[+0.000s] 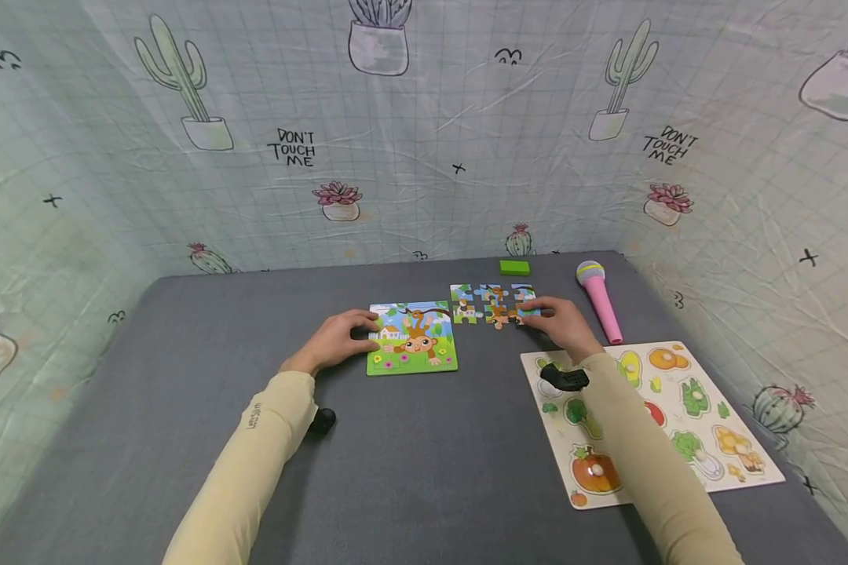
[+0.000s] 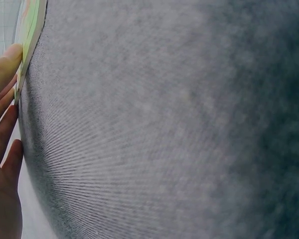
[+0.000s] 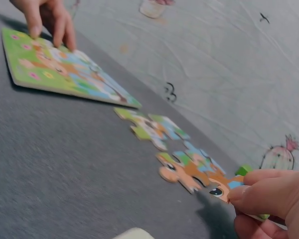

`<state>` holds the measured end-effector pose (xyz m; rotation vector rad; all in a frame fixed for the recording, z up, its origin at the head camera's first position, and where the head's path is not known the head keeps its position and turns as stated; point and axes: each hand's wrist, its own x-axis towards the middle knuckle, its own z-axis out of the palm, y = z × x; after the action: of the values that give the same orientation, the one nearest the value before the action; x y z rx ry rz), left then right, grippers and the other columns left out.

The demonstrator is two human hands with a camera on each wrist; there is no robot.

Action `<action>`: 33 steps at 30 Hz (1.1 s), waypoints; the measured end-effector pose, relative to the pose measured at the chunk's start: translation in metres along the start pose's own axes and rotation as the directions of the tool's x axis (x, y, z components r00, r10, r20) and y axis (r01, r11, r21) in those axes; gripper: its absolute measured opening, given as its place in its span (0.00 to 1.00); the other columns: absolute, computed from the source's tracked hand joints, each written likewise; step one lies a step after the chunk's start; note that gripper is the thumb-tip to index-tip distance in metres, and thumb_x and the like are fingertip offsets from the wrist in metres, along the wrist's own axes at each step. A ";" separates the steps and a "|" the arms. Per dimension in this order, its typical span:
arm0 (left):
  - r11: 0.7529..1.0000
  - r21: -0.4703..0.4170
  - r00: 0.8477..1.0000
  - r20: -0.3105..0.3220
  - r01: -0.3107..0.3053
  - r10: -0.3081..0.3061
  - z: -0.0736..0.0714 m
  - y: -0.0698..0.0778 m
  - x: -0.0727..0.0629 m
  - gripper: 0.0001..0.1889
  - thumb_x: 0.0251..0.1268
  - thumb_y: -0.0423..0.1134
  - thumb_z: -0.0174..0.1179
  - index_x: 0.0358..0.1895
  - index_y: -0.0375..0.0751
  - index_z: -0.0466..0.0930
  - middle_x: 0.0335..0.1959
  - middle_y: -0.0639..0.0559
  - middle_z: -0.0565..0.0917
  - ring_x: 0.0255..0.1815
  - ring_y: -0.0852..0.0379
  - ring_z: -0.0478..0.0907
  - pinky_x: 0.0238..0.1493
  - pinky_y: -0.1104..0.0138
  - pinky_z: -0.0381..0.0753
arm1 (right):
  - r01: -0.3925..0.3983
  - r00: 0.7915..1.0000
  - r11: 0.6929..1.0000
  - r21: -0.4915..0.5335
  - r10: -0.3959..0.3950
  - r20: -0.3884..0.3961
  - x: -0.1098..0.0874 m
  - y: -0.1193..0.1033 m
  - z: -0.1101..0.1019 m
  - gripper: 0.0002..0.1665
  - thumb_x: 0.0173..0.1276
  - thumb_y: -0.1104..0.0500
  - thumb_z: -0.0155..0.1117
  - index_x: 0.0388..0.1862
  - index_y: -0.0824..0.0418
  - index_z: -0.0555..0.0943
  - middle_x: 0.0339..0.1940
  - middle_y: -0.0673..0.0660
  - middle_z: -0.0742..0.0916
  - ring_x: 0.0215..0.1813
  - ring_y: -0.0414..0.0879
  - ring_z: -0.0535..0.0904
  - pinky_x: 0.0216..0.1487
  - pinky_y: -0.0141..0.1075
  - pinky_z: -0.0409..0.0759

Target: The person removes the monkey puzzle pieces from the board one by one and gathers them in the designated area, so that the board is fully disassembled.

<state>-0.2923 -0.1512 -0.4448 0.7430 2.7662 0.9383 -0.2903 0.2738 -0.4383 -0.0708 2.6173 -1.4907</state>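
A monkey puzzle board (image 1: 417, 345) lies on the dark table, its picture facing up. My left hand (image 1: 335, 339) rests at its left edge, thumb and fingertips touching the board; in the right wrist view these fingers (image 3: 57, 25) point down onto it. To the right, my right hand (image 1: 561, 322) pinches a puzzle piece (image 3: 220, 192) between thumb and fingers. That piece shows a monkey's eye and is partly covered by the fingers. Beside it lie several other jigsaw pieces (image 1: 464, 312), set in two rows with small gaps between them.
A green block (image 1: 514, 267) sits at the table's back edge. A pink toy microphone (image 1: 601, 304) lies to the right. Under my right forearm is a vegetable knob-puzzle board (image 1: 547, 451). A printed cloth (image 1: 424, 118) hangs behind the table (image 1: 424, 471) and along its sides.
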 end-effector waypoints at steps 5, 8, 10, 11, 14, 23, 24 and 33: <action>1.000 -0.004 1.000 -0.003 -0.012 0.012 0.000 0.000 0.000 0.19 0.63 0.43 0.68 0.54 0.36 0.83 0.66 0.43 0.74 0.70 0.43 0.66 0.71 0.49 0.63 | -0.002 1.000 0.999 -0.048 0.001 -0.021 0.004 0.005 -0.007 0.20 0.71 0.59 0.64 0.60 0.63 0.79 0.61 0.65 0.79 0.60 0.60 0.75 0.60 0.54 0.74; 1.000 -0.005 1.000 -0.006 -0.013 0.013 0.000 0.000 0.000 0.19 0.62 0.42 0.68 0.54 0.36 0.83 0.66 0.43 0.74 0.70 0.43 0.66 0.71 0.49 0.63 | 0.006 1.000 0.997 -0.079 -0.008 -0.027 0.007 0.006 -0.010 0.20 0.71 0.60 0.63 0.60 0.65 0.78 0.60 0.67 0.80 0.59 0.60 0.76 0.58 0.51 0.75; 1.000 -0.005 1.000 -0.008 -0.012 0.012 0.000 0.000 0.000 0.19 0.62 0.42 0.68 0.54 0.37 0.83 0.66 0.43 0.74 0.70 0.43 0.66 0.71 0.49 0.63 | 0.002 1.000 0.995 -0.099 -0.005 -0.031 0.008 0.006 -0.011 0.20 0.71 0.61 0.64 0.60 0.66 0.78 0.60 0.67 0.80 0.58 0.60 0.76 0.56 0.50 0.75; 1.000 -0.005 1.000 -0.008 -0.013 0.013 0.000 0.000 0.000 0.19 0.62 0.42 0.68 0.54 0.37 0.83 0.66 0.43 0.74 0.70 0.43 0.66 0.71 0.49 0.63 | -0.001 0.999 0.994 -0.111 -0.002 -0.034 0.009 0.006 -0.011 0.20 0.70 0.61 0.64 0.59 0.66 0.78 0.59 0.67 0.80 0.57 0.59 0.76 0.55 0.49 0.76; 1.000 -0.007 1.000 -0.004 -0.012 0.012 0.000 0.000 0.000 0.19 0.62 0.42 0.68 0.54 0.37 0.83 0.66 0.43 0.74 0.70 0.43 0.66 0.71 0.49 0.63 | -0.012 0.999 0.989 -0.149 0.006 -0.040 0.010 0.007 -0.011 0.20 0.70 0.60 0.64 0.59 0.65 0.79 0.59 0.67 0.80 0.55 0.59 0.76 0.53 0.48 0.77; 1.000 -0.013 1.000 0.003 0.003 -0.003 -0.002 0.001 0.000 0.20 0.62 0.43 0.68 0.54 0.36 0.83 0.66 0.44 0.74 0.70 0.43 0.65 0.71 0.50 0.63 | 0.036 0.997 0.964 -0.263 -0.055 -0.062 0.015 0.007 -0.009 0.18 0.68 0.59 0.66 0.54 0.65 0.83 0.50 0.66 0.83 0.48 0.57 0.77 0.44 0.43 0.76; 1.000 -0.010 1.000 0.003 0.001 -0.001 -0.002 0.001 0.000 0.20 0.62 0.42 0.68 0.54 0.36 0.83 0.66 0.43 0.73 0.70 0.43 0.65 0.71 0.49 0.63 | 0.040 0.996 0.962 -0.269 -0.059 -0.062 0.015 0.007 -0.010 0.17 0.68 0.59 0.66 0.54 0.65 0.83 0.50 0.65 0.83 0.48 0.57 0.77 0.44 0.44 0.76; 1.000 -0.002 1.000 0.005 0.001 -0.001 -0.001 0.000 0.001 0.19 0.63 0.43 0.68 0.54 0.37 0.83 0.66 0.44 0.74 0.70 0.43 0.65 0.71 0.49 0.63 | 0.063 0.998 0.946 -0.319 -0.064 0.004 0.014 0.008 -0.015 0.19 0.68 0.60 0.66 0.55 0.67 0.82 0.56 0.66 0.79 0.48 0.56 0.75 0.46 0.46 0.76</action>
<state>-0.2934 -0.1508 -0.4438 0.7420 2.7608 0.9380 -0.3061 0.2888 -0.4388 -0.1835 2.8605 -1.0694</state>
